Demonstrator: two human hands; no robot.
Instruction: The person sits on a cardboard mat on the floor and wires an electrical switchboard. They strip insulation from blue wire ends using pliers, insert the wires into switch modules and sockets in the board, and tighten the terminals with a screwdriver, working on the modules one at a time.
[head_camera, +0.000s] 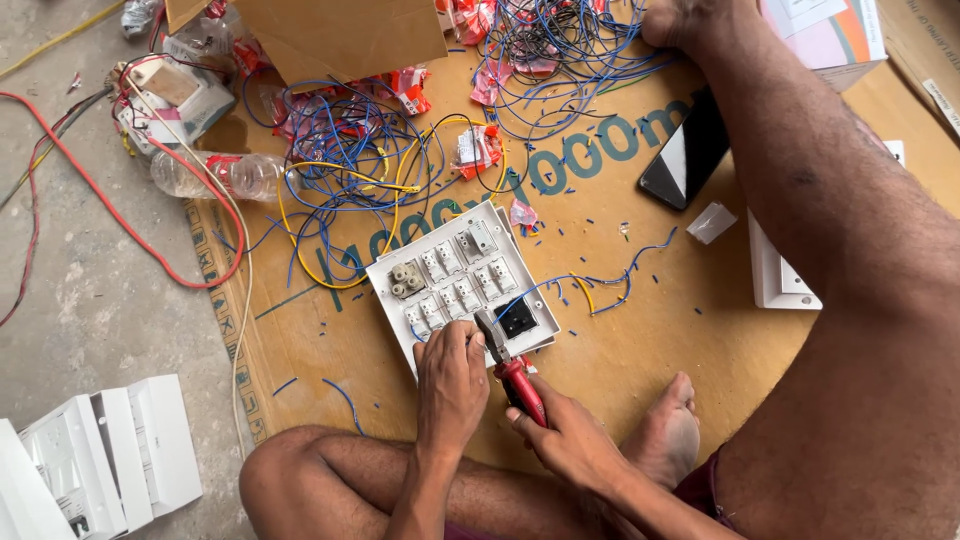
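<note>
Hidden: the near edge of the white switch plate (455, 280) is covered by the left hand (452, 375), and what its fingertips pinch there cannot be made out (only a short end of blue wire shows beside them).
Cut off: the person's right leg fills the right side of the view and hides part of a second white plate (778, 270); white plastic covers (100, 460) run off the lower left corner.
Pliers: the red-handled pliers (512, 372) lie with their long axis running from lower right to upper left, dark nose on the plate's near edge just beside the black module (518, 318), handles back in the palm.
Right hand: the right hand (570, 435) is clenched around the red handles.
Left hand: closed grip, thumb and fingers pressed together at the plate's edge, touching it; whether they hold a wire cannot be told.
Plate: back side up, tilted diagonally on the brown cardboard sheet (650, 350) spread over the concrete floor, directly ahead of the crossed legs.
Around: a tangle of blue and yellow wires (370, 160) beyond the plate, a clear plastic bottle (215, 175) to the left, a dark phone (685, 150) to the right.
</note>
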